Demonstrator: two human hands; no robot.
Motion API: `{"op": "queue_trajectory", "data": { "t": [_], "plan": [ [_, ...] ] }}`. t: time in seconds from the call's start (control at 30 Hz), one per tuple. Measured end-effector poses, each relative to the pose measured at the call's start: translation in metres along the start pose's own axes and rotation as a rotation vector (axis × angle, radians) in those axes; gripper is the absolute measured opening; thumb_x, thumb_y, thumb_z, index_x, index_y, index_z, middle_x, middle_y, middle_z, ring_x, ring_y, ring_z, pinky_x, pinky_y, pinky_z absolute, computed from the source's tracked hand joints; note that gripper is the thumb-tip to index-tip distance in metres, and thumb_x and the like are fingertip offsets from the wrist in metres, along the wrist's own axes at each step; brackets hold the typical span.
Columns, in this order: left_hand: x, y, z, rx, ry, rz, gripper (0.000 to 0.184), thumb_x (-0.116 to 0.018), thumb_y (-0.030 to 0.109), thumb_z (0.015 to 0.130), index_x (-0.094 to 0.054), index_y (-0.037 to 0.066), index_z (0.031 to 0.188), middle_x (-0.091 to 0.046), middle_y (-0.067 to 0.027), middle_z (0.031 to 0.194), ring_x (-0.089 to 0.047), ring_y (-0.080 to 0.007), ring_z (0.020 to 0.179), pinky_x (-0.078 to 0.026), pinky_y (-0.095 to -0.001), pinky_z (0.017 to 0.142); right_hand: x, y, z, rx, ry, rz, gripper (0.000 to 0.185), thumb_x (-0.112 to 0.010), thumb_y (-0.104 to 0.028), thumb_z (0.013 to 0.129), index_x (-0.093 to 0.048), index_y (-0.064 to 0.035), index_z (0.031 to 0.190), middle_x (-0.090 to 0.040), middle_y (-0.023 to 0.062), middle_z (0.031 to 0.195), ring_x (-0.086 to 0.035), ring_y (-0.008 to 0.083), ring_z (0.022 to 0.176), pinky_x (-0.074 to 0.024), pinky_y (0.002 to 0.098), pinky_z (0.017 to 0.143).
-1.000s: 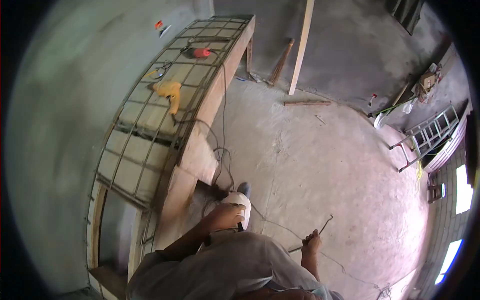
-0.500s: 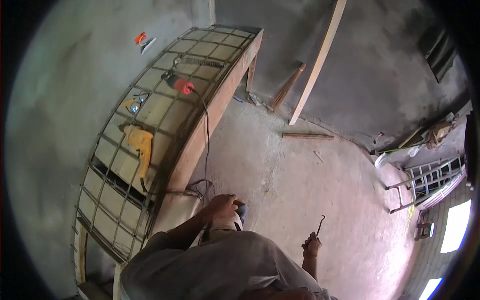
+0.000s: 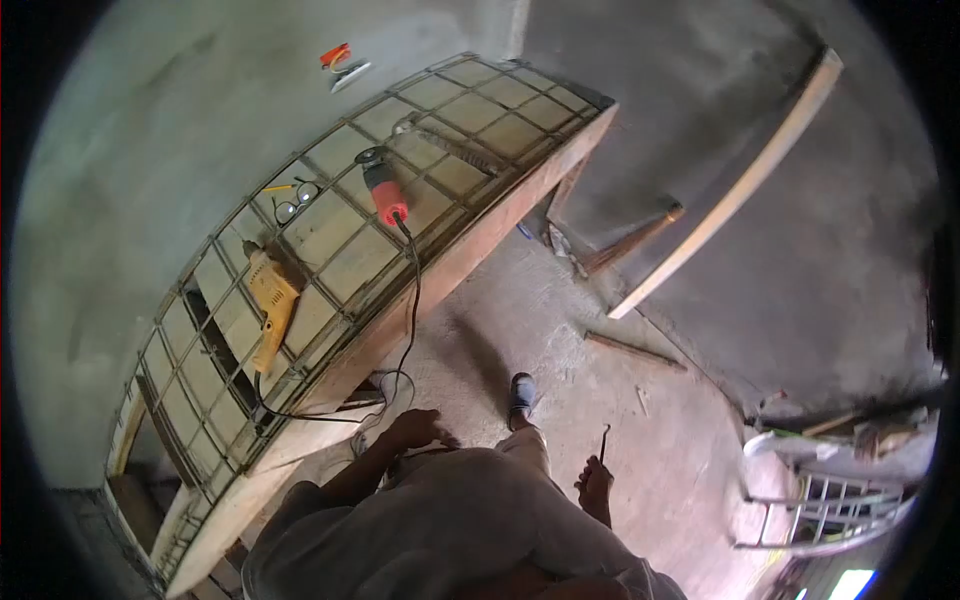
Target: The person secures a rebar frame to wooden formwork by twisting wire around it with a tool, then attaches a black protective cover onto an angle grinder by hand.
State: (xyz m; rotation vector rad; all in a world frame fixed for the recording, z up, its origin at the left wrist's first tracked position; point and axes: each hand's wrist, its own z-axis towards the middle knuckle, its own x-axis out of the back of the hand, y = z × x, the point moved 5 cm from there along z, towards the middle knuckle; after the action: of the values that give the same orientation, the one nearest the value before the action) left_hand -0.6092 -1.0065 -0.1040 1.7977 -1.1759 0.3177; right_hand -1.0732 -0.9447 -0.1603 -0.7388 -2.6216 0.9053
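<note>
My right hand [image 3: 594, 480] is closed around a rebar tying hook [image 3: 604, 440], its curved tip pointing up, out over the floor. My left hand [image 3: 415, 430] hangs in front of my body with its fingers loosely apart and nothing seen in it. It is nearest to the edge of a raised wooden form covered by a rebar grid [image 3: 330, 255]. Upon the grid lie a yellow power drill [image 3: 270, 300], a red and black angle grinder [image 3: 384, 188], a wire brush [image 3: 455, 148] and eyeglasses [image 3: 293, 205].
A black cord [image 3: 413, 300] drops from the form and loops near my left hand. A long board [image 3: 740, 185] leans on the wall beside a broom [image 3: 635, 240]. A wood strip [image 3: 635, 350] lies on the floor, and a metal ladder [image 3: 830, 515] lies at the right.
My view has turned right and my body has moved nearer the rebar grid. One foot has stepped forward. The hook stays in my right hand, and my left hand has swung back slightly.
</note>
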Motion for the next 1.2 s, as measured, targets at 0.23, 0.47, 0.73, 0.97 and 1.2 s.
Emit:
{"op": "queue_trajectory", "data": {
  "t": [0.23, 0.47, 0.73, 0.97, 1.2],
  "plan": [
    [-0.013, -0.033, 0.023, 0.455, 0.147, -0.124, 0.052, -0.063, 0.042, 0.081, -0.064, 0.006, 0.119, -0.066, -0.0175, 0.118, -0.061, -0.0352, 0.111, -0.049, -0.0429, 0.094, -0.195, -0.228, 0.065, 0.391, -0.654, -0.452, 0.026, -0.058, -0.031, 0.097, -0.06, -0.0071, 0.086, -0.052, 0.0001, 0.063, -0.047, 0.0082, 0.048, -0.0387, 0.0259, 0.04],
    [-0.059, -0.036, 0.006, 0.665, 0.345, -0.525, 0.048, -0.066, 0.041, 0.084, -0.067, 0.002, 0.111, -0.066, -0.0215, 0.114, -0.064, -0.0343, 0.107, -0.05, -0.0403, 0.091, -0.429, -0.367, 0.013, 1.555, -1.125, -0.754, 0.022, -0.056, -0.02, 0.096, -0.061, 0.0002, 0.102, -0.061, 0.0132, 0.081, -0.06, 0.0245, 0.066, -0.0483, 0.0355, 0.06],
    [-0.107, -0.021, 0.011, 0.89, 0.479, -0.814, 0.042, -0.067, 0.041, 0.086, -0.07, 0.005, 0.106, -0.069, -0.0213, 0.106, -0.065, -0.0362, 0.104, -0.051, -0.0437, 0.089, -0.603, -0.357, -0.06, 1.333, -1.096, -1.011, 0.038, -0.057, -0.018, 0.093, -0.054, -0.0007, 0.127, -0.063, 0.0258, 0.112, -0.062, 0.0392, 0.105, -0.0483, 0.0442, 0.09],
    [-0.178, -0.077, 0.052, 0.955, 0.528, -0.873, 0.048, -0.069, 0.041, 0.083, -0.068, 0.002, 0.109, -0.068, -0.0236, 0.107, -0.063, -0.0377, 0.108, -0.049, -0.045, 0.093, -0.706, -0.323, -0.039, 1.715, -0.967, -1.134, 0.04, -0.062, -0.011, 0.087, -0.055, -0.002, 0.126, -0.064, 0.0259, 0.109, -0.061, 0.041, 0.103, -0.0487, 0.0477, 0.09],
    [-0.145, -0.057, 0.025, 0.976, 0.866, -1.371, 0.036, -0.068, 0.027, 0.087, -0.065, 0.0, 0.11, -0.07, -0.0133, 0.088, -0.065, -0.0193, 0.073, -0.052, -0.0348, 0.064, -0.701, -0.334, -0.08, 2.267, -0.972, -0.936, 0.03, -0.059, -0.016, 0.092, -0.06, -0.0016, 0.118, -0.069, 0.0159, 0.093, -0.066, 0.0324, 0.078, -0.0524, 0.0436, 0.068]
  ]
}}
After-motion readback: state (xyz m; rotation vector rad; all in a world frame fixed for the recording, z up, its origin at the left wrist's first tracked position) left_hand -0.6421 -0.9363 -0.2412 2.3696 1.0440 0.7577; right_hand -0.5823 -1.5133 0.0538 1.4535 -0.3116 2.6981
